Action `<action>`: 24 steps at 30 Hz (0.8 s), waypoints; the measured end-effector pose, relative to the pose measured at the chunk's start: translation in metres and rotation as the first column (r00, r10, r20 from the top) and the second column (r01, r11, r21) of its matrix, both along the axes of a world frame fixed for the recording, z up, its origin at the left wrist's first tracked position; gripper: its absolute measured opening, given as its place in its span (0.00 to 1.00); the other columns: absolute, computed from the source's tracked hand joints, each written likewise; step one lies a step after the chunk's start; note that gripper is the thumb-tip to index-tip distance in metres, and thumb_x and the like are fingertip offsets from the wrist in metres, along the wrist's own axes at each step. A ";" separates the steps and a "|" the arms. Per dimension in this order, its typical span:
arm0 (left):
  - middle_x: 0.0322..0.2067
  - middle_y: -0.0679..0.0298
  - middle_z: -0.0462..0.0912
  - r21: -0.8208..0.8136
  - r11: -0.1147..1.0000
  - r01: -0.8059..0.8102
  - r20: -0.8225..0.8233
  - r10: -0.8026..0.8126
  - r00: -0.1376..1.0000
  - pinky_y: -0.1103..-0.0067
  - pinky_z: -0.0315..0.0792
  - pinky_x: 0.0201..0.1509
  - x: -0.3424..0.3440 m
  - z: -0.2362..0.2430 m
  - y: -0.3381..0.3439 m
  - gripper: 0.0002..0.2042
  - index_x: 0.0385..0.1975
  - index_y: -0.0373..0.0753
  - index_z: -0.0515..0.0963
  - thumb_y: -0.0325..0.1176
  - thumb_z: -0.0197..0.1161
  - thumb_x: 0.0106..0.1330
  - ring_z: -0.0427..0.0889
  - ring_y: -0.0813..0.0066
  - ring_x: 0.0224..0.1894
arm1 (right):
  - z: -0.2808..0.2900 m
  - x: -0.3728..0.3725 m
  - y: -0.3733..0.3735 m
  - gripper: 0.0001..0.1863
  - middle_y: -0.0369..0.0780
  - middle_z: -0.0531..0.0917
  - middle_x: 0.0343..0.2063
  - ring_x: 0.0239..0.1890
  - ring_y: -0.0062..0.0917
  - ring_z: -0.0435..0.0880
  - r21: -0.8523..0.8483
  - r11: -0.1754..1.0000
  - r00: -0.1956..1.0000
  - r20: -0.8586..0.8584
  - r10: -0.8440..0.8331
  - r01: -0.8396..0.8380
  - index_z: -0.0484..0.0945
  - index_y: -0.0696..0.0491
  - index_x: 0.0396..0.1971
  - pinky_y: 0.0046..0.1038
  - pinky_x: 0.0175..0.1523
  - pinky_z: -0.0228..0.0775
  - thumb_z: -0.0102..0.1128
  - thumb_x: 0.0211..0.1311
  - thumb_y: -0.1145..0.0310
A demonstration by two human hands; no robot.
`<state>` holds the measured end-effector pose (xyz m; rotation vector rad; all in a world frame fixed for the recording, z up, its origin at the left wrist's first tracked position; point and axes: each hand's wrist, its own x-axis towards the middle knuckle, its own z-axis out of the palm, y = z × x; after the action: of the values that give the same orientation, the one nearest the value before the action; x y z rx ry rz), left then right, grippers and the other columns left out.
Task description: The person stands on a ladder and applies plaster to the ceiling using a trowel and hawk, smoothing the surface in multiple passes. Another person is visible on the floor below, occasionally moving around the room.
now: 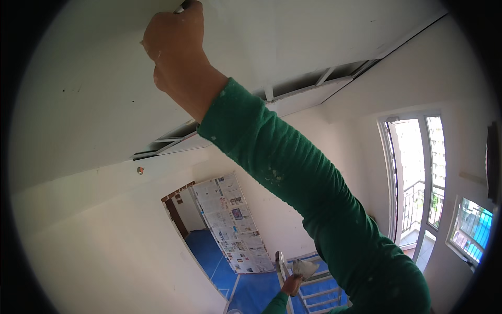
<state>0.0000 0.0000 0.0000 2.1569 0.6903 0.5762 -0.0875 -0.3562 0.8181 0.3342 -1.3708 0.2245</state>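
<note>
My right grip [178,39] is up by the ceiling [104,115], curled tight around a tool [183,7]; only a small dark, shiny piece of it shows, near the upper edge of my view. Low down, my left grip [293,284] is clamped on a pale, flared scraper [307,268], near the ladder [281,263], above blue sheeting [256,293].

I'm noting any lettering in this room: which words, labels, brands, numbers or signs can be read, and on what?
Newspaper-covered panel: plenty of print, too small and blurred to read.
Tool in the right hand: no lettering visible.
Pale tool in the left hand: none visible.
No readable text elsewhere.
</note>
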 end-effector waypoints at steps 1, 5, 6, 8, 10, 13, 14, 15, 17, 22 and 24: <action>0.49 0.46 0.86 0.018 0.999 0.043 0.070 -0.044 0.997 0.61 0.73 0.58 -0.007 0.009 0.000 0.24 0.52 0.36 0.82 0.52 0.57 0.74 0.84 0.52 0.53 | -0.009 -0.001 0.002 0.28 0.52 0.73 0.54 0.50 0.42 0.79 0.011 0.996 0.996 0.017 -0.085 0.085 0.59 0.61 0.64 0.43 0.56 0.79 0.52 0.65 0.72; 0.41 0.56 0.87 -0.098 0.991 0.090 0.080 -0.082 0.993 0.70 0.72 0.50 -0.015 0.035 -0.004 0.20 0.47 0.31 0.82 0.46 0.59 0.74 0.82 0.68 0.44 | -0.042 0.033 0.033 0.21 0.50 0.80 0.46 0.45 0.37 0.82 0.087 0.956 0.958 0.044 -0.284 0.279 0.70 0.62 0.57 0.34 0.43 0.82 0.42 0.65 0.74; 0.41 0.55 0.87 -0.070 0.996 0.056 0.081 -0.051 0.995 0.69 0.73 0.49 -0.013 0.038 -0.006 0.20 0.47 0.31 0.82 0.46 0.59 0.74 0.83 0.66 0.43 | -0.050 0.047 0.051 0.20 0.48 0.81 0.41 0.39 0.33 0.83 0.111 0.978 0.981 0.057 -0.183 0.176 0.72 0.63 0.55 0.33 0.38 0.82 0.40 0.65 0.76; 0.40 0.54 0.88 0.022 0.998 0.053 0.146 -0.055 0.988 0.67 0.74 0.48 -0.008 0.042 -0.009 0.20 0.47 0.32 0.82 0.46 0.58 0.74 0.84 0.62 0.42 | -0.056 0.089 0.095 0.20 0.45 0.81 0.41 0.38 0.29 0.83 -0.115 0.988 0.995 0.017 -0.099 0.100 0.72 0.64 0.55 0.32 0.39 0.85 0.44 0.64 0.78; 0.40 0.53 0.88 0.024 0.999 0.040 0.058 -0.042 0.997 0.65 0.74 0.49 -0.005 0.042 -0.012 0.20 0.47 0.32 0.82 0.46 0.57 0.75 0.85 0.57 0.43 | -0.058 0.144 0.144 0.18 0.45 0.77 0.49 0.42 0.30 0.82 -0.342 0.936 0.990 -0.076 -0.118 0.085 0.68 0.64 0.57 0.33 0.43 0.89 0.47 0.68 0.77; 0.43 0.50 0.87 0.001 0.999 0.042 0.028 -0.042 0.999 0.63 0.74 0.52 -0.004 0.041 -0.016 0.21 0.48 0.33 0.82 0.47 0.56 0.75 0.84 0.51 0.47 | -0.055 0.224 0.221 0.14 0.48 0.77 0.48 0.44 0.38 0.83 -0.486 0.873 0.947 -0.298 -0.118 -0.044 0.70 0.66 0.52 0.34 0.48 0.89 0.48 0.71 0.75; 0.44 0.50 0.87 0.007 0.998 0.068 0.002 -0.068 0.998 0.62 0.74 0.53 -0.004 0.041 -0.017 0.21 0.49 0.33 0.82 0.47 0.56 0.75 0.84 0.49 0.48 | -0.056 0.252 0.241 0.14 0.48 0.76 0.49 0.45 0.37 0.82 -0.448 0.887 0.956 -0.291 -0.030 -0.109 0.68 0.66 0.51 0.33 0.45 0.90 0.45 0.71 0.74; 0.45 0.49 0.87 -0.005 0.998 0.059 0.022 -0.058 0.998 0.61 0.74 0.53 -0.004 0.041 -0.017 0.21 0.49 0.33 0.82 0.47 0.56 0.76 0.84 0.49 0.49 | -0.051 0.273 0.258 0.14 0.49 0.76 0.49 0.46 0.39 0.83 -0.511 0.856 0.924 -0.362 -0.128 -0.082 0.68 0.66 0.52 0.34 0.44 0.91 0.45 0.71 0.74; 0.47 0.48 0.86 0.022 0.999 0.049 -0.013 -0.048 0.999 0.61 0.73 0.54 -0.004 0.040 -0.018 0.22 0.51 0.33 0.81 0.48 0.55 0.76 0.83 0.49 0.50 | -0.043 0.306 0.283 0.15 0.51 0.77 0.50 0.47 0.41 0.83 -0.502 0.835 0.880 -0.472 -0.048 -0.224 0.70 0.65 0.52 0.36 0.42 0.92 0.43 0.70 0.75; 0.47 0.47 0.85 -0.094 0.995 0.034 -0.020 -0.036 0.999 0.59 0.73 0.54 -0.005 0.036 -0.020 0.23 0.52 0.33 0.81 0.49 0.54 0.77 0.82 0.48 0.51 | -0.024 0.336 0.307 0.17 0.53 0.74 0.56 0.57 0.47 0.79 -0.467 0.875 0.915 -0.396 -0.078 -0.128 0.69 0.66 0.55 0.52 0.56 0.86 0.40 0.71 0.77; 0.46 0.47 0.85 0.006 0.998 0.065 -0.030 -0.065 0.997 0.58 0.73 0.52 -0.005 0.034 -0.019 0.23 0.51 0.34 0.81 0.50 0.54 0.77 0.82 0.48 0.50 | -0.016 0.338 0.314 0.18 0.54 0.73 0.57 0.57 0.48 0.79 -0.438 0.883 0.919 -0.393 -0.023 -0.165 0.67 0.66 0.58 0.53 0.56 0.85 0.39 0.71 0.77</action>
<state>-0.0051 -0.0191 0.0343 2.1894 0.6328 0.5139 0.2507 -0.0419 0.8017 0.0195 -0.8727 0.5135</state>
